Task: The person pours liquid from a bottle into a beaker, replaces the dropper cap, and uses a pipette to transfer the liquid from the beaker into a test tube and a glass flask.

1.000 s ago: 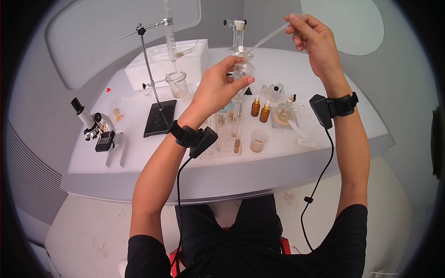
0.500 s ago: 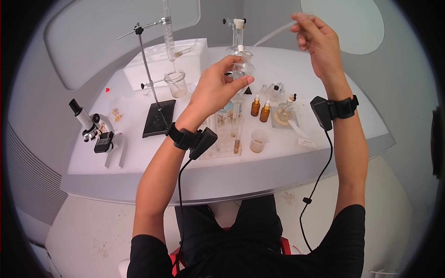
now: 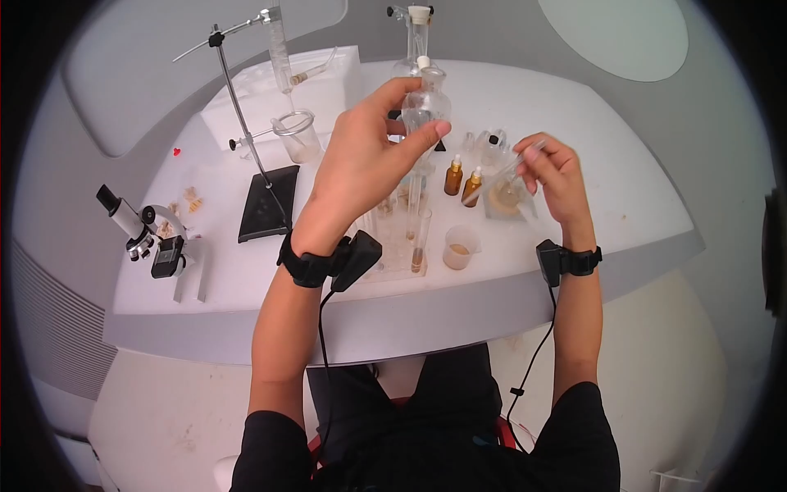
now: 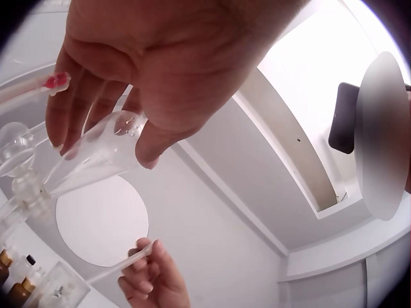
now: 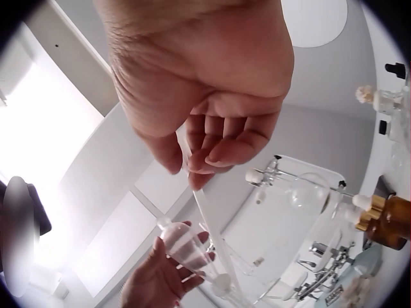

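Observation:
My left hand (image 3: 361, 156) holds a clear pear-shaped separatory funnel (image 3: 428, 107) upright above the table, thumb on the near side and fingers round the far side. In the left wrist view the funnel's glass body (image 4: 96, 157) tapers down to a stopcock (image 4: 31, 189). My right hand (image 3: 556, 174) pinches a long translucent plastic dropper (image 3: 498, 178), its tip slanting down to the left beside two amber dropper bottles (image 3: 453, 177). A test tube rack (image 3: 402, 264) stands below the funnel, and a small plastic beaker (image 3: 461, 248) with some brownish liquid sits to its right.
A retort stand (image 3: 269, 205) holding glassware and a microscope (image 3: 152, 234) stand at the left. Behind are a white foam box (image 3: 338, 94) and a stoppered glass vessel (image 3: 420, 37). A small glass flask (image 3: 510, 197) stands behind the dropper.
My right hand has come down and nearer, bringing the dropper from beside the funnel's mouth to low over the amber bottles. The left hand still holds the funnel; the head view has shifted slightly.

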Demonstrator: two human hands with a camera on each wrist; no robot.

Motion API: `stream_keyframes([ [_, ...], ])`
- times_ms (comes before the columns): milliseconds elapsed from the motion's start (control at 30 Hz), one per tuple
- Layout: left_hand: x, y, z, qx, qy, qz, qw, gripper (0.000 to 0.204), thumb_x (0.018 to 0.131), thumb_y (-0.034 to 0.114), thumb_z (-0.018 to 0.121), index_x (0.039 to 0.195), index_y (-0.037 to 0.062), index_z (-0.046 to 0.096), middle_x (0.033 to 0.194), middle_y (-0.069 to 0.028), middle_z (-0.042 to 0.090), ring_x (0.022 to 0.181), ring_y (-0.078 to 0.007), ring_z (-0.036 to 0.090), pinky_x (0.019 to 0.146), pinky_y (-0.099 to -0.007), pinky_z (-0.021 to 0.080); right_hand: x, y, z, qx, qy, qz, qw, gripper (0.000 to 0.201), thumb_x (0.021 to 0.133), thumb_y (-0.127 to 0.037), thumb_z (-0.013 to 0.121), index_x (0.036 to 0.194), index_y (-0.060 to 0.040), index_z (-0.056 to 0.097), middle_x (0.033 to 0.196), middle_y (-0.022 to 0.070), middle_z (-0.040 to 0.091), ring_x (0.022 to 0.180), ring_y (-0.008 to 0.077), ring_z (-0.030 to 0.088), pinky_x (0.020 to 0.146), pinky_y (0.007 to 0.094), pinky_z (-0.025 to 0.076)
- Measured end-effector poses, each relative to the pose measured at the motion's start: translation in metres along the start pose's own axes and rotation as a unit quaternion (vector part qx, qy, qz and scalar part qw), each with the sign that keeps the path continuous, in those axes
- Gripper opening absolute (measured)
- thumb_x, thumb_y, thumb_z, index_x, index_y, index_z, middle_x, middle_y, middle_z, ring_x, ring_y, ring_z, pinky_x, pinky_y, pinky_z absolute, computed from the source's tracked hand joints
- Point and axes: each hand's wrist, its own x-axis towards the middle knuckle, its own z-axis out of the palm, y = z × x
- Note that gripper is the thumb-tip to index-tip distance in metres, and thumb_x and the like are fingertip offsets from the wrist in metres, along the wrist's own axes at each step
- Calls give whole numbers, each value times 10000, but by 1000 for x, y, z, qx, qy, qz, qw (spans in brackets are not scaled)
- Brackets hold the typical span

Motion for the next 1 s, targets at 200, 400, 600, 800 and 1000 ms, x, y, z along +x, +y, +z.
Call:
stream_keyframes([
  [200, 2, -7, 3, 26, 10, 25, 999, 572, 889, 359, 765, 1308, 7, 596, 1147, -145, 688, 901, -190, 693, 736, -297, 551, -10, 27, 4, -58, -141, 116, 982, 165, 954, -179, 644, 1004, -34, 703, 702, -7, 607, 549, 29, 473, 505, 188, 372],
  [400, 6, -18, 7, 66, 21, 79, 994, 567, 891, 382, 762, 1303, 24, 609, 1106, -131, 702, 857, -168, 697, 680, -287, 560, -17, 36, 6, -66, -155, 132, 977, 185, 945, -192, 652, 1034, -44, 717, 706, -8, 611, 536, 27, 463, 502, 180, 367],
  [600, 6, 17, -16, -54, -91, 3, 994, 547, 928, 279, 724, 1351, -25, 556, 1129, -213, 690, 865, -223, 706, 679, -306, 558, -17, 40, 16, -68, -166, 139, 974, 217, 926, -197, 664, 1041, -31, 744, 708, -1, 617, 535, 34, 469, 505, 187, 375],
  [800, 7, 3, 0, 18, -31, -22, 999, 547, 936, 276, 712, 1333, -63, 550, 1107, -219, 692, 860, -221, 705, 677, -312, 560, -18, 53, 20, -50, -172, 134, 975, 219, 905, -190, 694, 989, 8, 737, 734, 28, 635, 564, 59, 505, 505, 199, 394],
  [1000, 1, 17, -11, -59, -67, 4, 996, 552, 934, 278, 714, 1334, -65, 550, 1108, -211, 694, 878, -220, 703, 692, -314, 560, -18, 60, 21, -29, -145, 125, 981, 152, 913, -131, 689, 967, -6, 757, 712, 17, 644, 566, 53, 507, 517, 201, 403],
])
